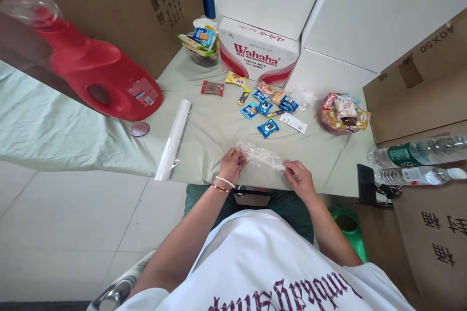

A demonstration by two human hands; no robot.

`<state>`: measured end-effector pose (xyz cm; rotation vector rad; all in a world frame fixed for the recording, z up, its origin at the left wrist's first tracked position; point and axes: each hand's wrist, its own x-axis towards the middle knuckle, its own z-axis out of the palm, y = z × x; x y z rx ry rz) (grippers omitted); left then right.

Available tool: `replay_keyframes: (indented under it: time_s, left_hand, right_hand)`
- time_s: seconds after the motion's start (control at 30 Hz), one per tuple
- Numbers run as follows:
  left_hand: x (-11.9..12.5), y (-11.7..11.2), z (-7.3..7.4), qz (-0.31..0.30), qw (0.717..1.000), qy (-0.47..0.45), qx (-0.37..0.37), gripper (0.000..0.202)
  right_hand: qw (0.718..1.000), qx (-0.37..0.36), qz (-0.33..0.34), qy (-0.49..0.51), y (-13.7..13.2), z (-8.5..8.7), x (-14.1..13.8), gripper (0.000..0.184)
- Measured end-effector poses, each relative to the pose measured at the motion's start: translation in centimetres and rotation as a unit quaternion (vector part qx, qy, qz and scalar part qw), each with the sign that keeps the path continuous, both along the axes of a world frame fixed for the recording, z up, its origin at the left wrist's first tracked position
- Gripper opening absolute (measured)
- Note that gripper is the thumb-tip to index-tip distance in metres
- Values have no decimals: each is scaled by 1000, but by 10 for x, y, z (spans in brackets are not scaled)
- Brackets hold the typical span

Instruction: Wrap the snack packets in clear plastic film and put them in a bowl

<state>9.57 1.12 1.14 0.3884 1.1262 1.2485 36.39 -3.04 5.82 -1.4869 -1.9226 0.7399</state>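
Note:
A crinkled strip of clear plastic film [261,155] stretches between my two hands, just above the near edge of the cloth-covered table [211,131]. My left hand [232,164] pinches its left end, a beaded bracelet at the wrist. At the right end, the fingers of my right hand [299,178] are closed on the film. Beyond it lie several small wrapped snacks, among them a blue packet [268,128], a white packet [293,123], a brown packet [212,88] and a yellow packet [235,79]. A roll of clear film [173,138] lies to the left.
A red detergent bottle [109,73] and a round pinkish disc [139,129] are on the left. Snack-filled bowls stand at back left [202,53] and right [341,124]. Behind is a Wahaha box [259,53]. Water bottles [419,175] and a phone [366,184] lie right.

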Motion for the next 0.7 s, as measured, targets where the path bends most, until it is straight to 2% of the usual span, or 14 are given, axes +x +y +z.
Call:
replay_keyframes:
  time_s: [0.13,0.23,0.37,0.47,0.53,0.7]
  left_hand:
    - [10,5,5,13,1000,-5,3,46]
    - [22,8,9,24,999,13,19,44]
    - [32,10,14,21,997,36,59,43]
    - [27,9,19,5,995,44,87,46]
    - [19,7,22,-5,993,51,103,49]
    - [1,7,25,-8,989,77,126,47]
  right_hand:
    - [998,-52,12,42,-11,2,6,31]
    - [997,-52,-31,53,-8,2,2,38]
    - [992,-53,-114,17,17,-9,-15,48]
    - [987,-91,-132,4,42,-15,-25,54]
    - [985,-135,-107,28,54,-13,-30,54]
    - [962,-241,48,123,58,-2,-55,51]
